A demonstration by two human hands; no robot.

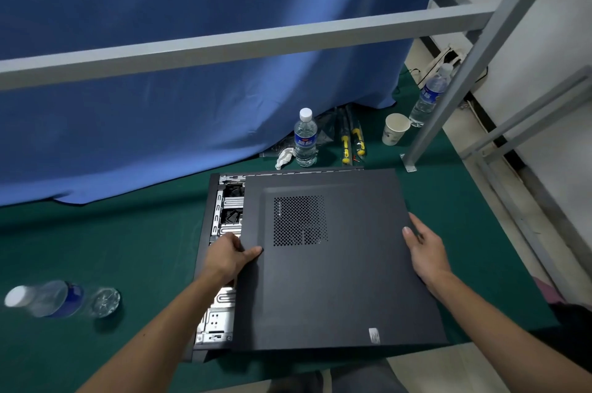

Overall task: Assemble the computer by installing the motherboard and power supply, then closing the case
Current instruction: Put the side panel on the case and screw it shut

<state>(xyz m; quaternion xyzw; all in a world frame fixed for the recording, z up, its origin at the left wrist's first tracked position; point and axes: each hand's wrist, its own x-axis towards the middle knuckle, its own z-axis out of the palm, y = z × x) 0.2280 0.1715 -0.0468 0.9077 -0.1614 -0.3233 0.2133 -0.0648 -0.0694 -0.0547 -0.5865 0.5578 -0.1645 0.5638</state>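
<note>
Black side panel (336, 264) is held over the case (211, 248), gripped at opposite edges by left hand (229, 256) and right hand (424, 248).

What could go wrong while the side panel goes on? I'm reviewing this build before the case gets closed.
1. The dark grey metal side panel sits offset to the right, leaving the black computer case open on its left; it may slide on crooked.
2. The left hand grips the panel's left edge above the opening, so its fingers could get pinched.
</note>
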